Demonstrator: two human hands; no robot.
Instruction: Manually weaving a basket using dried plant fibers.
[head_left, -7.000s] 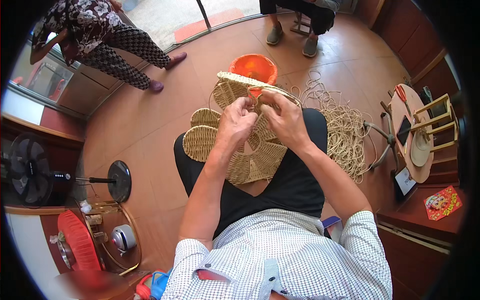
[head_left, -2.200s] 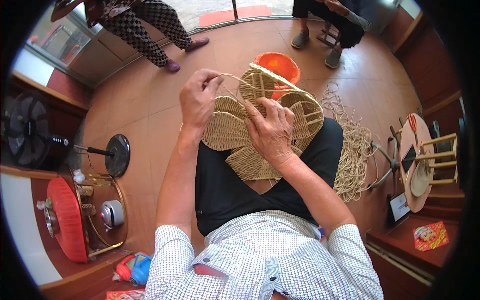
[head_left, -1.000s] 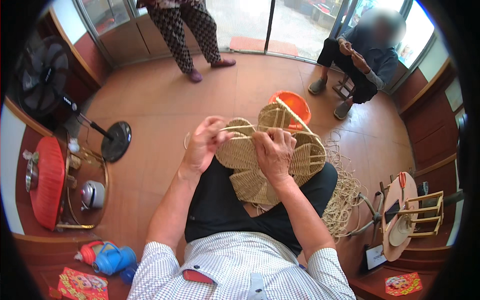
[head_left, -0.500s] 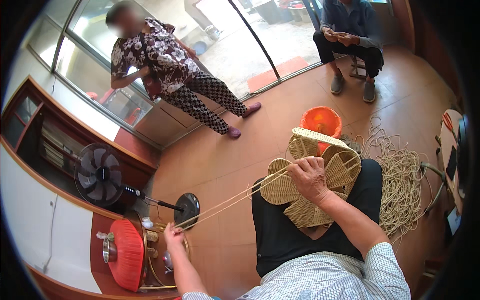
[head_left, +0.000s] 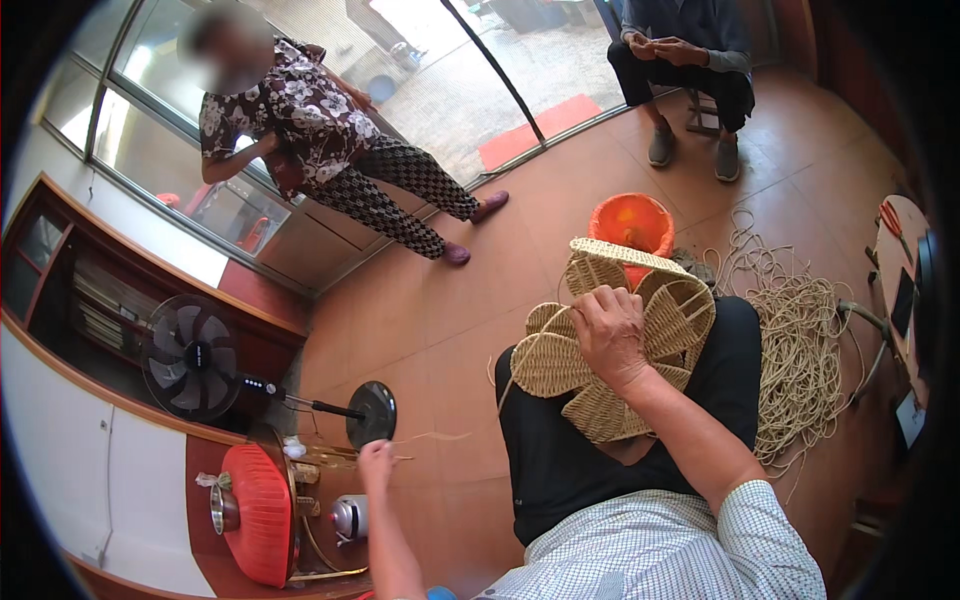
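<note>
On my lap rests a woven straw piece (head_left: 551, 365) made of several petal-shaped panels, with a braided rim standing up along its far side. My right hand (head_left: 608, 335) is closed on the middle of it, the fingers hiding the spot they grip. Off to the left, my left hand (head_left: 377, 466) is closed over the floor on a thin straw cord (head_left: 430, 437), whose loose end trails to the right in a blur. A separate strand hangs from the left edge of the woven piece.
A large heap of cord (head_left: 800, 360) lies right of my legs, beside a round board with red-handled scissors (head_left: 890, 218). Beyond my knees is an orange bucket (head_left: 632, 222). A pedestal fan (head_left: 195, 355) stands left. Two people are at the far side, one standing (head_left: 300, 120), one seated (head_left: 685, 60).
The two strands that ran taut from my left hand to the woven piece no longer stretch between them. My left hand has shifted slightly right, with a cord end swinging loose.
</note>
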